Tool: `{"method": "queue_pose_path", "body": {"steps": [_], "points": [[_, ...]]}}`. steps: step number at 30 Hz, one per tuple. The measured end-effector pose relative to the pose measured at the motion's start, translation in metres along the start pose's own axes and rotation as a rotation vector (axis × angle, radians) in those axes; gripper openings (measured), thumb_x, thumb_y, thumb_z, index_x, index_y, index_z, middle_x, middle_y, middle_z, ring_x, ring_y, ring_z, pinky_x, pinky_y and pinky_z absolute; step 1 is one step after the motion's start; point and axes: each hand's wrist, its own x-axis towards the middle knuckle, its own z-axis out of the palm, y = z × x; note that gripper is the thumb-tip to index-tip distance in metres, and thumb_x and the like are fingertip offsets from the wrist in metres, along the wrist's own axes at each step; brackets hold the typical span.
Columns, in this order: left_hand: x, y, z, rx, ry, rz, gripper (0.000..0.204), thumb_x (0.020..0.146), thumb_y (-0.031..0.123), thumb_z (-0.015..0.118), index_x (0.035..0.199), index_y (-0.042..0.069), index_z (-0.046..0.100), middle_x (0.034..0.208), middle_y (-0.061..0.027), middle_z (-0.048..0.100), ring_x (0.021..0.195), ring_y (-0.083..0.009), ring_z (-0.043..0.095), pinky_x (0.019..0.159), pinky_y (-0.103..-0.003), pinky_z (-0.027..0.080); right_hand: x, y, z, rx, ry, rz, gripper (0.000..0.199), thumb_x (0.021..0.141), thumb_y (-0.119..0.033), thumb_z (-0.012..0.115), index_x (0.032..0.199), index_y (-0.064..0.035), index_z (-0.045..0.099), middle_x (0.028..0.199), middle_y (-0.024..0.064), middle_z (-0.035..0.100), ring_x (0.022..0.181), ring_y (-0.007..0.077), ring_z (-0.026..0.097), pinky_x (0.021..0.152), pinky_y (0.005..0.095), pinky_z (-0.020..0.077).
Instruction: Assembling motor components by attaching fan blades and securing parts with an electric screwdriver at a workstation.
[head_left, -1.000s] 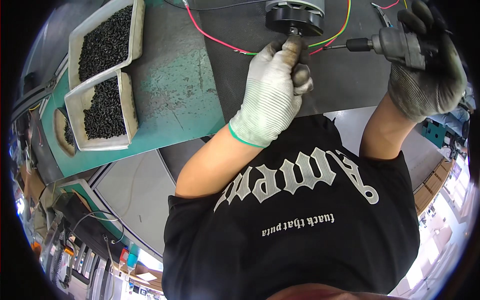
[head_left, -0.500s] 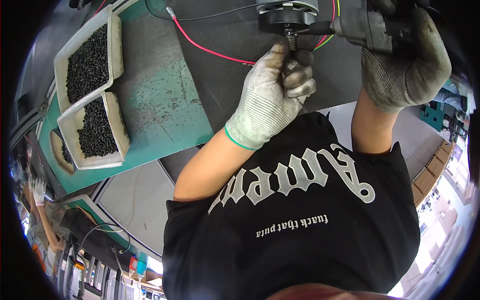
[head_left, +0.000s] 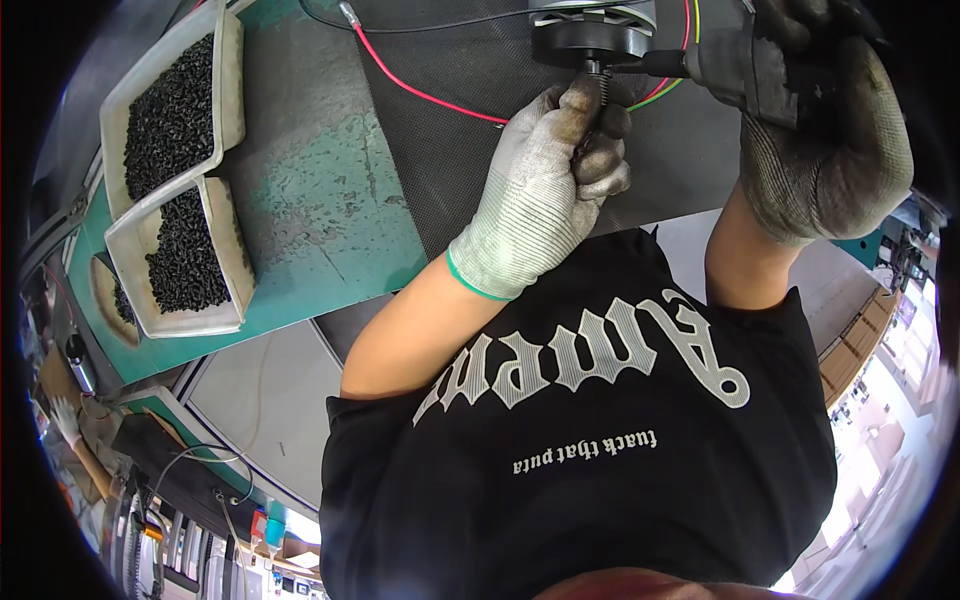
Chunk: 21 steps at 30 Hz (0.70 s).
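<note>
Far left: two pale trays (head_left: pixel 228 90) full of small black screws (head_left: pixel 170 130) sit end to end on the green bench top (head_left: pixel 320 210). Well apart from your hands, nothing touching them.

Next over: black mesh mat (head_left: pixel 440 160) covers the bench under the work. A red wire (head_left: pixel 420 88) runs across it from upper left toward the part; a black wire lies above it near the top edge.

Centre: your left hand (head_left: pixel 545 190), light grey knit glove with green cuff, fingertips (head_left: pixel 590 105) dirty. Fingers are pinched narrow around a small threaded screw (head_left: pixel 597 78), held upright at the lower edge of the round black motor part (head_left: pixel 590 38). Can't tell whether the screw is already seated in the part; your fingertips hide its lower end.

The part sits on the mat at the top of the view, partly cut off by the rim. Red, yellow and green wires come off its right side.

Right: your right hand (head_left: pixel 825 150), dark grey glove, fingers wrapped fully around the body of a dark power screwdriver (head_left: pixel 740 70). Its bit end lies sideways, pointing left, tip just beside the screw and the part's edge. Contact between bit and screw: can't tell.
</note>
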Motion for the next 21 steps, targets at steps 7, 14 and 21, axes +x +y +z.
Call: {"method": "queue_pose_path", "body": {"steps": [7,14,21], "points": [[0.0,0.002,0.002,0.029,-0.015,-0.01,0.015,0.101,0.021,0.044,0.093,0.01,0.051,0.086,-0.007,0.061,0.05,-0.0032,0.031,0.046,-0.018,0.029,-0.004,-0.005,0.012,-0.021,0.022,0.021,0.027,0.094,-0.024,0.051,0.101,0.0013,0.055,0.087,0.0121,0.058,0.085,0.0239,0.058,0.071,0.0348,0.0508],[0.005,0.004,0.001,0.077,0.026,-0.006,0.024,0.099,0.025,0.052,0.1,0.001,0.054,0.07,-0.0016,0.051,0.049,-0.0065,0.037,0.048,-0.024,0.033,0.002,-0.002,0.01,-0.021,0.051,0.017,0.028,0.094,-0.025,0.05,0.099,0.0014,0.056,0.085,0.0117,0.058,0.084,0.0232,0.057,0.071,0.0339,0.0504],[-0.012,0.02,0.032,0.894,0.358,0.132,0.024,0.09,0.021,0.059,0.077,0.001,0.056,0.073,-0.0074,0.06,0.057,-0.0178,0.057,0.054,-0.031,0.046,0.009,0.019,-0.065,-0.139,0.026,-0.01,0.046,0.086,-0.009,0.065,0.124,0.0095,0.049,0.12,0.0268,0.058,0.104,0.0332,0.062,0.091,0.0431,0.0533]]}}
